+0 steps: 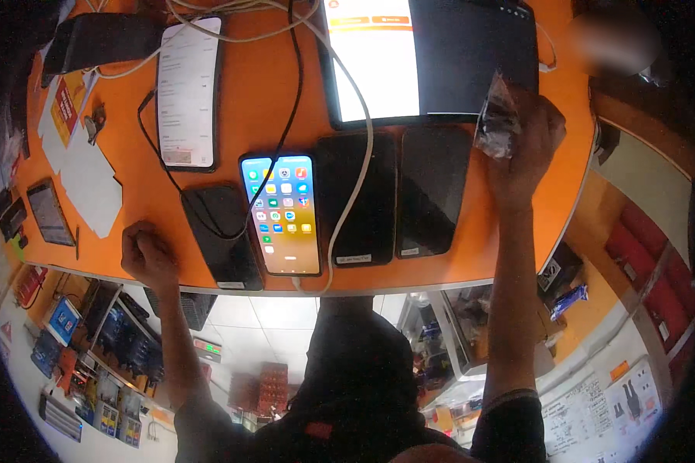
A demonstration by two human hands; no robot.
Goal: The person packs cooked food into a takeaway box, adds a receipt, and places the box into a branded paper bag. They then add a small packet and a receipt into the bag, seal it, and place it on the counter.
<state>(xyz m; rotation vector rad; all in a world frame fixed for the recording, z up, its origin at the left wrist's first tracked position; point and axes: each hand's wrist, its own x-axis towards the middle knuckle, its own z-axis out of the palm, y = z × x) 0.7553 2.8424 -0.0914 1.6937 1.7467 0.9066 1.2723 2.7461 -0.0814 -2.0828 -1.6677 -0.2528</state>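
On the right of the orange table, my right hand is raised by the corner of a large tablet. Its fingers are closed on a small transparent plastic bag; what lies in the bag is too unclear to name. My left hand rests curled at the table's near edge, with nothing visible in it. Beside it lies a dark phone. A phone with a lit screen of app icons comes after that, then two more dark phones, side by side below the tablet.
A phone with a white lit screen lies farther back. A black cable and a white cable loop across the phones. White papers, a small framed device and a black case occupy the left.
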